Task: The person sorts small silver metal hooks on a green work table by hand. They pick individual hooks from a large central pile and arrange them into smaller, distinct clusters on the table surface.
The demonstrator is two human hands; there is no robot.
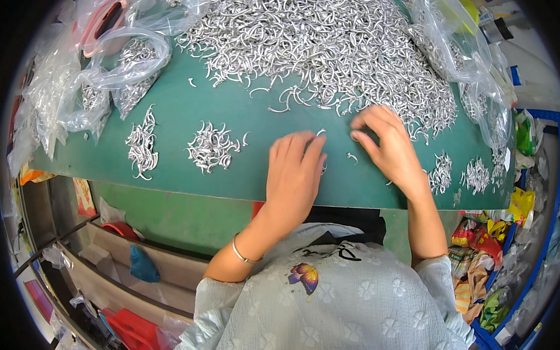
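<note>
On the green tabletop (187,178), a large heap of small curved silvery metal pieces (312,44) spreads across the far side. My left hand (292,174) hovers over the near middle, its fingers bent and blurred at the tips. One metal piece (321,132) shows at those fingertips, and another lies partly behind the hand. Over the heap's near edge is my right hand (387,143), fingers curved, with a gap between thumb and forefinger and nothing visible in it. A loose metal piece (352,157) lies between the two hands.
Small piles of the pieces lie at left, a round pile (211,146) and a long pile (142,146), with several more (440,173) at right. Clear plastic bags (137,69) of pieces stand at both far sides. A wooden shelf (135,272) is below left; coloured packets (480,242) sit right.
</note>
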